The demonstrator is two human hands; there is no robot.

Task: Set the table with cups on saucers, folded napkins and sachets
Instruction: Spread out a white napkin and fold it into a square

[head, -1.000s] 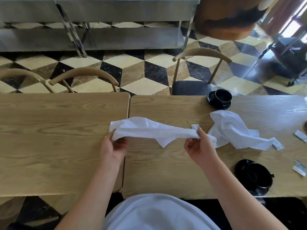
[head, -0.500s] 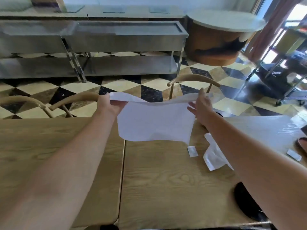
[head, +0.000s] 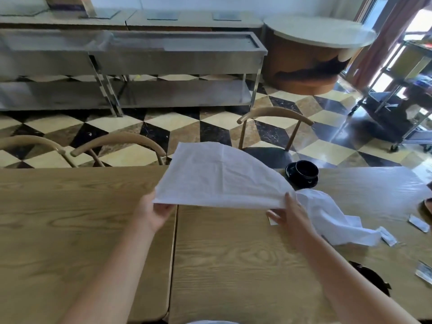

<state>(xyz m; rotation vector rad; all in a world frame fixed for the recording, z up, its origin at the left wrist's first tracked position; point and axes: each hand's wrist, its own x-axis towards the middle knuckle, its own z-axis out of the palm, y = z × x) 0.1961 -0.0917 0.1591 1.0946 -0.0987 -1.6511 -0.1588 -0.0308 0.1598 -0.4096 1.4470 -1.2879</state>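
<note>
A white napkin (head: 219, 176) billows flat in the air above the wooden table (head: 233, 253). My left hand (head: 153, 212) pinches its near left corner and my right hand (head: 288, 215) pinches its near right corner. A second white napkin (head: 332, 218) lies crumpled on the table just right of my right hand. A black cup on a black saucer (head: 302, 173) stands at the table's far edge. Another black cup and saucer (head: 374, 278) sits near the front right, mostly hidden by my right forearm. Sachets (head: 388, 236) (head: 418, 223) (head: 424, 273) lie scattered at the right.
Two wooden tables meet at a seam (head: 174, 242) under the napkin. Wooden chairs (head: 273, 127) (head: 117, 146) stand along the far side. Steel counters (head: 175, 57) and a round table (head: 320, 31) are beyond, and a trolley (head: 397, 101) is at the far right.
The napkin was a bunched strip near the table, was lifted and shaken out wide, and now comes down spread flat. Both hands have dropped back toward the table.
</note>
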